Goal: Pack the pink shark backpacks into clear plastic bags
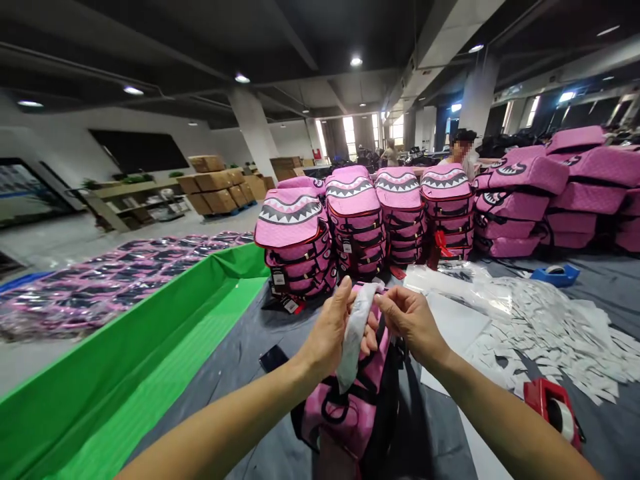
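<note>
My left hand is closed around a white crumpled paper packet that hangs down from my fingers. My right hand pinches the packet's top end, close to my left thumb. Both hands hover just above a pink backpack with black straps that lies on the grey table cover in front of me.
Stacks of pink shark-mouth backpacks stand behind, more piled at right. A green bin is at left, a red tape dispenser and loose white paper slips at right, a blue tape dispenser farther back. A person stands behind the stacks.
</note>
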{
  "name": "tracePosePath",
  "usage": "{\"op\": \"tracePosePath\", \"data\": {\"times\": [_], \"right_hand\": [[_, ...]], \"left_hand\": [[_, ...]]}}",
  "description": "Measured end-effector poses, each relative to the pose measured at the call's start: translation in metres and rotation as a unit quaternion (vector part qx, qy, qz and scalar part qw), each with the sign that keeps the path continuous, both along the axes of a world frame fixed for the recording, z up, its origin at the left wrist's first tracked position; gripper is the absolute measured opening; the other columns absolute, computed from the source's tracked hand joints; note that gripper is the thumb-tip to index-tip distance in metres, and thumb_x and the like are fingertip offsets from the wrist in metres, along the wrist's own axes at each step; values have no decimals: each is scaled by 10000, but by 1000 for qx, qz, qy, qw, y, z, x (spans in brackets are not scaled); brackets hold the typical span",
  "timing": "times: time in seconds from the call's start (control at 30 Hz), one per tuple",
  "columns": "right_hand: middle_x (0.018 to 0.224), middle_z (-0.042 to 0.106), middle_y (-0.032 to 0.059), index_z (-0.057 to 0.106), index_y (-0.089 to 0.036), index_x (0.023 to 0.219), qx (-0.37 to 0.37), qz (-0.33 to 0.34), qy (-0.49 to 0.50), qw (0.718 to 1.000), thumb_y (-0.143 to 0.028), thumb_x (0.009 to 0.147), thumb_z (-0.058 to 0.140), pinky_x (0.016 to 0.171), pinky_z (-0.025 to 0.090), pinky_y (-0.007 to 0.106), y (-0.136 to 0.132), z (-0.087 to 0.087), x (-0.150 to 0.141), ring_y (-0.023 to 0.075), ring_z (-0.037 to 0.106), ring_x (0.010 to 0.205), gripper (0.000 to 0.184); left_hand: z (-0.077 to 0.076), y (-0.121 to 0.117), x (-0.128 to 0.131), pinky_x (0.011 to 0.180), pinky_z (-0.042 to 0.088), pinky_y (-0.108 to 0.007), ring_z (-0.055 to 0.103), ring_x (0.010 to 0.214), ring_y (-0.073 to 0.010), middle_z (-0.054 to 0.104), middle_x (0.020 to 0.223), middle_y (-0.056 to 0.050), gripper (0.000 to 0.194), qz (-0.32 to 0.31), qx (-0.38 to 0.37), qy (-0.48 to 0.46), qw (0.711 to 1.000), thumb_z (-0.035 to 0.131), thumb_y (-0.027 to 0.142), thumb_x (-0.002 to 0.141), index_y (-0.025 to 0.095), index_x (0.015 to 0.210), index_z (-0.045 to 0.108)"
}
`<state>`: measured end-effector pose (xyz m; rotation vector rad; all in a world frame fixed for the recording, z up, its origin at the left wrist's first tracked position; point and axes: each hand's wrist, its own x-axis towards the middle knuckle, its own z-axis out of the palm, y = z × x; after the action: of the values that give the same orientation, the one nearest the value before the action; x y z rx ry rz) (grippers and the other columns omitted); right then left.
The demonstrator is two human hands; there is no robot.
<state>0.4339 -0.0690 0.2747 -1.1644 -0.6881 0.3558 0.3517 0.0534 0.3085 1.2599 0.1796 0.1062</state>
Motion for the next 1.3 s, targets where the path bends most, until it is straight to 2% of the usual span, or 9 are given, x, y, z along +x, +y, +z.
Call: {"op": "tracePosePath", "data": {"times": [0.17,0.33,0.43,0.6,0.73,0.9,1.03,1.17,1.3], "right_hand": [[515,440,-53,516,-190,674,-45,-27,-42,998,-715,732,734,419,222,212,-4,-4,4,73,337,468,572],[573,535,-17,528,-178,679,-56,-38,-64,996,-708,753,719,445,271,213,-8,-6,5,79,390,500,569],[612,579,-6,549,-172,718,-61,-6,-57,996,-684,779,710,448,289,209,-14,-7,5,80,426,504,540],[751,658,16,606,-155,870,-74,80,-24,994,-606,793,723,461,364,199,-21,-13,6,77,503,517,473],[627,602,-25,599,-153,792,-106,90,-13,990,-529,748,746,411,361,187,-18,-8,9,72,497,454,406],[513,581,-36,585,-152,748,-165,147,0,975,-497,725,728,331,299,142,-14,3,15,80,527,391,375],[468,593,-40,534,-181,792,-198,114,-17,973,-479,776,710,283,305,143,-6,3,17,110,534,337,347],[448,579,-53,525,-194,820,-182,79,-11,980,-532,788,726,250,273,151,-5,2,13,116,499,293,395],[431,542,-78,575,-170,865,-84,147,130,977,-536,783,741,251,171,128,-19,0,4,40,311,244,410]], "left_hand": [[-1,-7,-1,360,404,-213,537,369,-140,586,477,-67,736,-17,37,35,999,637,849,648,114,665,606],[2,-13,-1,342,408,-200,552,385,-131,607,554,3,562,9,61,13,998,824,624,597,149,755,569],[3,-11,-1,362,445,-202,563,393,-126,623,577,6,500,-7,61,10,998,823,544,628,152,790,558],[1,-3,-5,398,474,-188,594,432,-121,644,608,-16,469,-30,49,8,998,821,509,686,133,828,579],[-1,-4,-9,429,509,-193,617,462,-122,663,645,-27,492,-32,19,13,999,853,492,683,121,890,606],[-4,-9,-9,437,520,-193,635,475,-137,657,614,-20,485,-18,13,21,1000,840,461,707,126,971,607],[-2,-9,-6,419,518,-200,642,461,-154,662,604,-27,428,-22,37,32,999,800,420,748,131,999,609],[1,-8,-5,417,530,-217,642,450,-163,672,609,-25,448,-33,36,55,997,787,412,765,144,1065,591],[0,-7,-3,431,535,-206,649,464,-159,689,624,-46,463,-17,33,59,998,793,424,771,150,1069,569]]}}
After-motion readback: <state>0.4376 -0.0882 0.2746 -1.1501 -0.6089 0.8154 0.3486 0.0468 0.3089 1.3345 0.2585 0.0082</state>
